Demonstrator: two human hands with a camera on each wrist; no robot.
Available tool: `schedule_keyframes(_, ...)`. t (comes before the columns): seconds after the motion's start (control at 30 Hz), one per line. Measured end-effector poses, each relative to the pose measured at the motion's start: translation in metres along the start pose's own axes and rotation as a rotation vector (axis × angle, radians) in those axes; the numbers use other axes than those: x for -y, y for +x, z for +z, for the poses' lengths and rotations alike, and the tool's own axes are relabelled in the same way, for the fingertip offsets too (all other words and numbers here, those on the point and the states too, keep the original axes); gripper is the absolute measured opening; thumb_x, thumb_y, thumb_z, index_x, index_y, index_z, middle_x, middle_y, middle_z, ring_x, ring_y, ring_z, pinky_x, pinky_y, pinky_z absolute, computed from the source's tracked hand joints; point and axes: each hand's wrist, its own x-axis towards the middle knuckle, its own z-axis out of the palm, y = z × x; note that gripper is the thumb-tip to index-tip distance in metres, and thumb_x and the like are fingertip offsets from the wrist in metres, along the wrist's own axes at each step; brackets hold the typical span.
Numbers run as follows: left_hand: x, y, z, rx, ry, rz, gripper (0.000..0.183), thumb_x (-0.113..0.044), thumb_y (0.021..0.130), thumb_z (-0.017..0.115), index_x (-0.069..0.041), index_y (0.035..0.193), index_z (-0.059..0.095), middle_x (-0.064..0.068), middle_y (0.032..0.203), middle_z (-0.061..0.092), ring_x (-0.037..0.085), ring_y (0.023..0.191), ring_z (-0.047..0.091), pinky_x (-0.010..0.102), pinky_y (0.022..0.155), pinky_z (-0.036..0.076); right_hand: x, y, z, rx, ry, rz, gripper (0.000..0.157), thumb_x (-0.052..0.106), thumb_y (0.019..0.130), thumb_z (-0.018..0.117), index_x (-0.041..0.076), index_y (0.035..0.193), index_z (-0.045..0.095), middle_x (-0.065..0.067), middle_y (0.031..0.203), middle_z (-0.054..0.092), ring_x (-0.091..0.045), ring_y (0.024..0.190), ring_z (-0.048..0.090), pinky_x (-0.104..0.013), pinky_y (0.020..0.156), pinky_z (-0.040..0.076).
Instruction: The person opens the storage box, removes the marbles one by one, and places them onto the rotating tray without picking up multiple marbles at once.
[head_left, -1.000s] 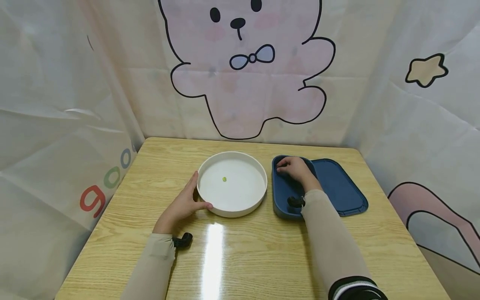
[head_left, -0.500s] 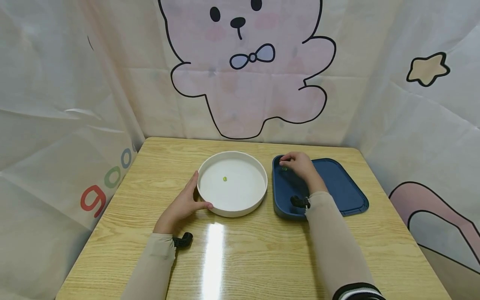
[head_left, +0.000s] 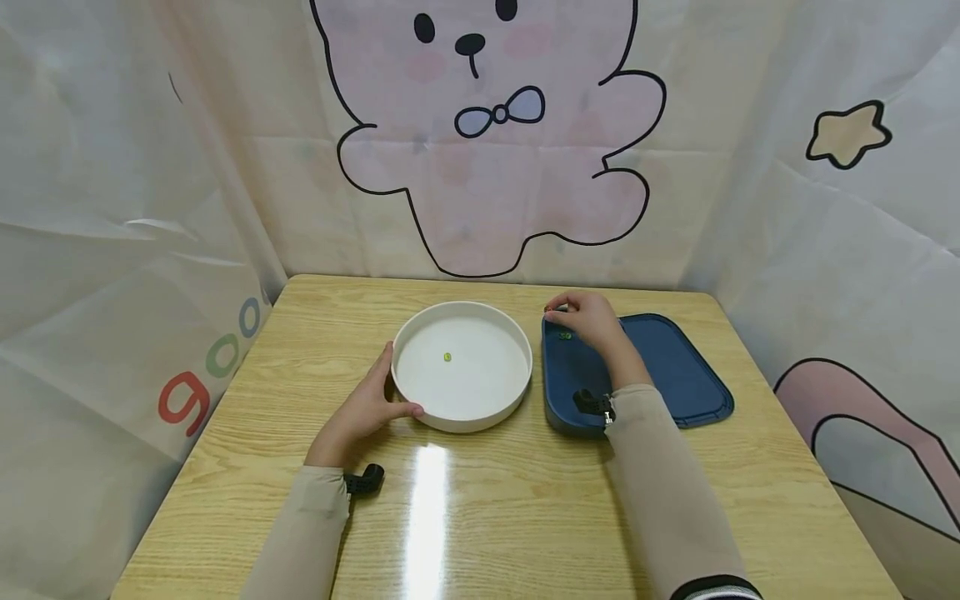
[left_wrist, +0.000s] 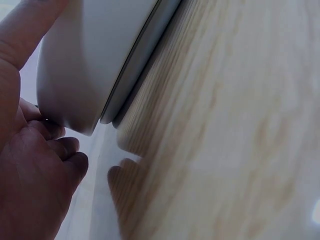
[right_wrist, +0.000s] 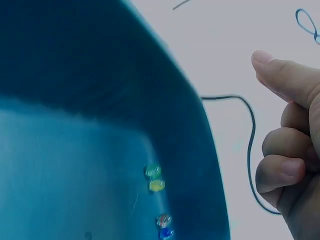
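A white round dish point(head_left: 480, 375) stands on the table with a small yellow-green glass marble point(head_left: 447, 357) in it. My left hand point(head_left: 363, 412) holds the dish at its left side, thumb at the front wall and fingers around the far side; in the left wrist view the fingers point(left_wrist: 65, 147) curl by the base. Over the far left corner of the blue box point(head_left: 551, 392), my right hand point(head_left: 592, 321) pinches a tiny red marble point(head_left: 548, 309) between thumb and fingertips. Several glass marbles point(right_wrist: 156, 185) lie along the box's inner wall.
A flat blue lid point(head_left: 678, 375) lies to the right of the box, partly behind the right forearm. Behind the wooden table point(head_left: 487, 517) hangs a printed cloth point(head_left: 480, 200) with a cartoon bear. Light glares off the table front.
The right hand has risen from inside the blue box to its far rim, with a red marble now showing at its fingertips. Green marbles have come into sight below it. The left hand stays put.
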Motion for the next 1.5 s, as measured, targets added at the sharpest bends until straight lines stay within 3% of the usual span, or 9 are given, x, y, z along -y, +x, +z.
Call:
schedule_keyframes(0.27,-0.001,0.002,0.002,-0.002,-0.014,-0.001,0.133,-0.044,0.075,0.091,-0.033,0.164,-0.008,0.001,0.173,0.002,0.027,0.159,0.007,0.056,0.127,0.014,0.021,-0.002,0.009,0.009,0.030,-0.065,0.019,0.036,0.094,0.076,0.022,0.107,0.077,-0.003,0.065,0.045,-0.020,0.053,0.039,-0.030,0.048,0.033)
schedule_keyframes(0.67,-0.002,0.004,0.002,-0.009,-0.078,0.043,0.134,-0.035,0.073,0.094,-0.024,0.167,-0.001,0.008,0.173,0.010,0.033,0.156,0.019,0.059,0.125,0.016,0.060,0.011,0.026,0.059,0.012,-0.133,0.018,0.035,0.093,0.077,0.022,0.106,0.078,-0.004,0.066,0.046,-0.022,0.056,0.039,-0.030,0.049,0.033)
schedule_keyframes(1.07,-0.002,0.004,0.004,-0.015,-0.025,-0.006,0.137,-0.049,0.070,0.092,-0.030,0.165,-0.005,0.001,0.173,0.005,0.025,0.159,0.006,0.056,0.127,0.012,0.088,0.029,0.045,0.181,-0.023,-0.200,0.026,0.040,0.095,0.075,0.020,0.111,0.078,-0.002,0.067,0.044,-0.019,0.058,0.036,-0.030,0.052,0.031)
schedule_keyframes(1.3,-0.004,0.004,0.005,-0.011,-0.004,-0.011,0.138,-0.047,0.071,0.092,-0.024,0.166,-0.005,0.006,0.173,0.004,0.029,0.159,0.005,0.058,0.126,0.012,0.095,0.041,0.060,0.213,0.006,-0.233,0.016,0.033,0.093,0.078,0.023,0.105,0.078,-0.002,0.064,0.043,-0.018,0.056,0.037,-0.029,0.053,0.033)
schedule_keyframes(1.5,-0.005,0.005,0.004,-0.019,-0.003,-0.022,0.137,-0.046,0.072,0.092,-0.020,0.166,-0.004,0.006,0.173,0.004,0.030,0.159,0.005,0.059,0.126,0.013,0.092,0.056,0.076,0.270,0.009,-0.233,0.013,0.030,0.093,0.078,0.022,0.104,0.078,-0.003,0.072,0.051,-0.018,0.066,0.043,-0.031,0.059,0.036)
